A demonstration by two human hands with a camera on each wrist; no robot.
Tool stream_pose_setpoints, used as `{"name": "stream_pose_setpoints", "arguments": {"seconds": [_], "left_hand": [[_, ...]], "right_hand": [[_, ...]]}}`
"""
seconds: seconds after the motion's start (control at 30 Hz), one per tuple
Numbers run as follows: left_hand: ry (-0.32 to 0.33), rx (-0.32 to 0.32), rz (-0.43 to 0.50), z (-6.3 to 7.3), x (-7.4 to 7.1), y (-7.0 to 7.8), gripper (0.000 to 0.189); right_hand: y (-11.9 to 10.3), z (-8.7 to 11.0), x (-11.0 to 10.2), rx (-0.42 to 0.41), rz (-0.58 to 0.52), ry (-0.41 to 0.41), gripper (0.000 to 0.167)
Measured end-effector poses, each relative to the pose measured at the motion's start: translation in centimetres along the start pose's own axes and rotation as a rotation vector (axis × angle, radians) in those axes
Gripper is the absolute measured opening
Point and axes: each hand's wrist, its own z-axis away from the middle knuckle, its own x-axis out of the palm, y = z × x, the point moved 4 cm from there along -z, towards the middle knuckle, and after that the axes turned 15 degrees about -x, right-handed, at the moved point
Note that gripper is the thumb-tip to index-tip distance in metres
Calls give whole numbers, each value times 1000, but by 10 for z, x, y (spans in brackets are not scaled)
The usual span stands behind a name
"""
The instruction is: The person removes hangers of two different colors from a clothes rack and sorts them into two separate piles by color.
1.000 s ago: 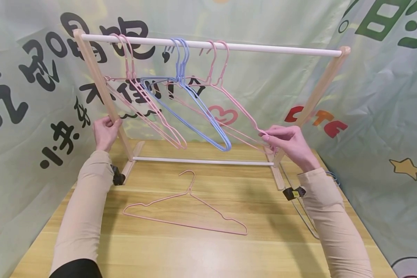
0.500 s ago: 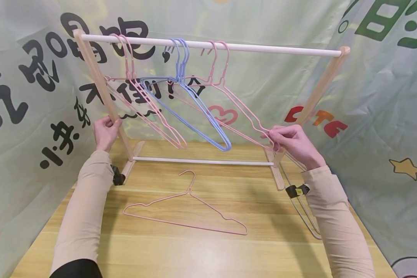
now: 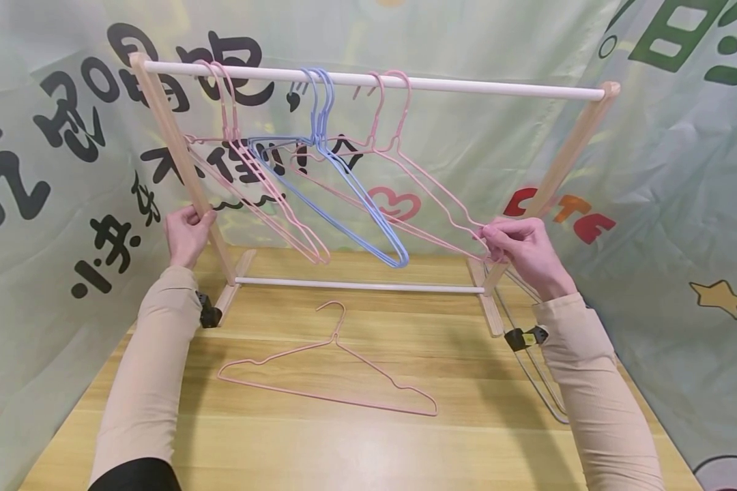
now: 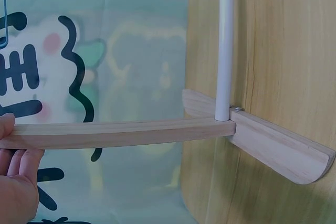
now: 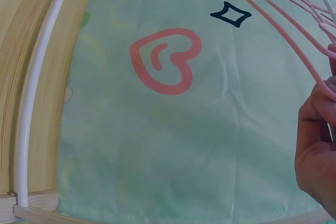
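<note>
My left hand (image 3: 187,235) grips the left wooden post (image 3: 170,129) of a small clothes rack, thumb and fingers on opposite sides in the left wrist view. On the rack's white top rod (image 3: 497,87) hang pink and blue wire hangers. My right hand (image 3: 525,252) pinches the right end of the rightmost pink hanger (image 3: 406,102). A second pink hanger (image 3: 377,109) ends at the same fingers; whether they hold it too is hidden. Two pink rods (image 5: 286,32) run into the hand in the right wrist view. Blue hangers (image 3: 329,102) hang mid-rod, a pink pair (image 3: 233,102) farther left.
One pink hanger (image 3: 335,335) lies flat on the wooden table (image 3: 368,457) before the rack. Grey wire hangers (image 3: 530,380) lie by the right foot, partly behind my right forearm. A low white crossbar (image 3: 356,284) joins the feet. Printed cloth (image 3: 467,34) surrounds the table.
My right hand has moved slightly right. The rightmost pink hanger has swung, and its hook has slid a little right along the rod. My left hand stays on the post.
</note>
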Motion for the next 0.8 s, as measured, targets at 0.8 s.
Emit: {"name": "stream_pose_setpoints", "arguments": {"seconds": [0.8], "left_hand": [[-7, -13, 2, -2, 1, 0, 45]], "right_hand": [[-1, 5, -4, -51, 3, 132, 22]]}}
